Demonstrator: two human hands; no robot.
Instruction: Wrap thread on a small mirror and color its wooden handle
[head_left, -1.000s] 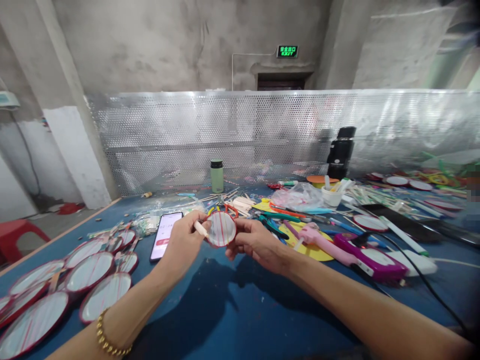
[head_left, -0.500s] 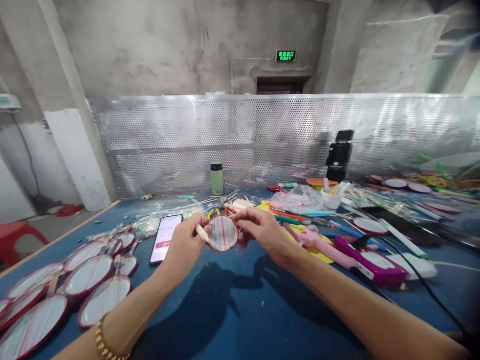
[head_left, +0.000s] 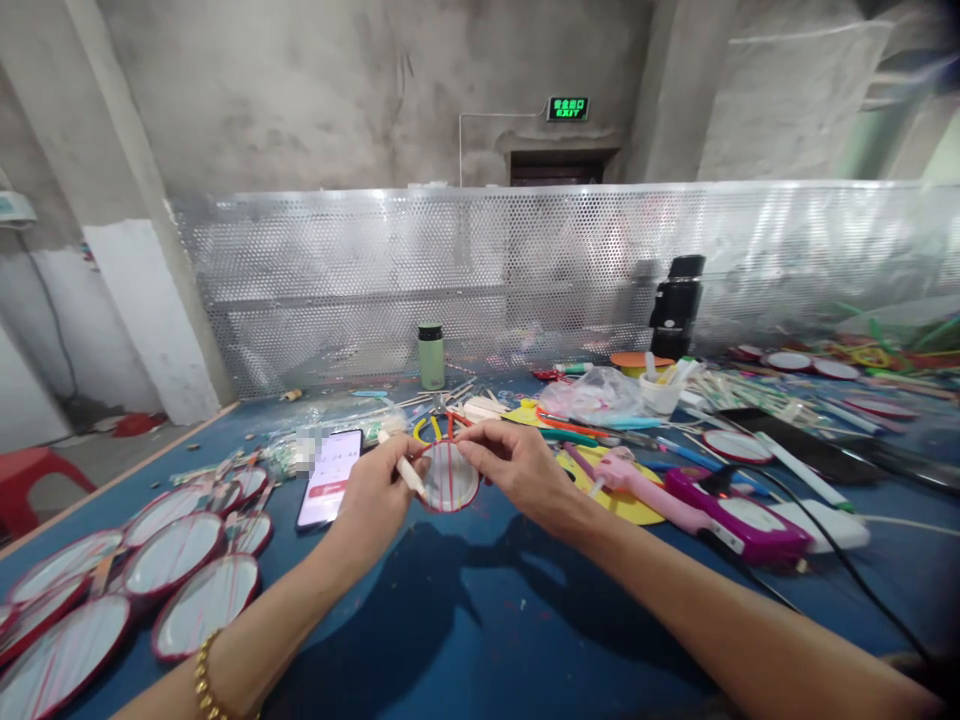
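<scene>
Just above the blue table, between both hands, is a small red-rimmed disc (head_left: 453,484) with a pale, see-through face and red stripes. My left hand (head_left: 384,476) is closed on its left edge, with a pale wooden stick (head_left: 409,474) also between the fingers. Whether the stick is joined to the disc I cannot tell. At the upper right of the rim, my right hand (head_left: 514,462) has thumb and fingers pinched together. Those fingertips hide part of the edge and whatever thin piece may be between them.
Several larger red-rimmed discs (head_left: 174,552) lie at the left, near a lit phone (head_left: 330,480). To the right are a pink glue gun (head_left: 651,484), a purple device (head_left: 739,515) and a black cable. A green bottle (head_left: 431,358) and a black flask (head_left: 676,306) stand behind.
My right hand has shifted left, from the disc's right side to its upper right rim. The disc has tilted and sunk slightly. My left hand keeps its grip.
</scene>
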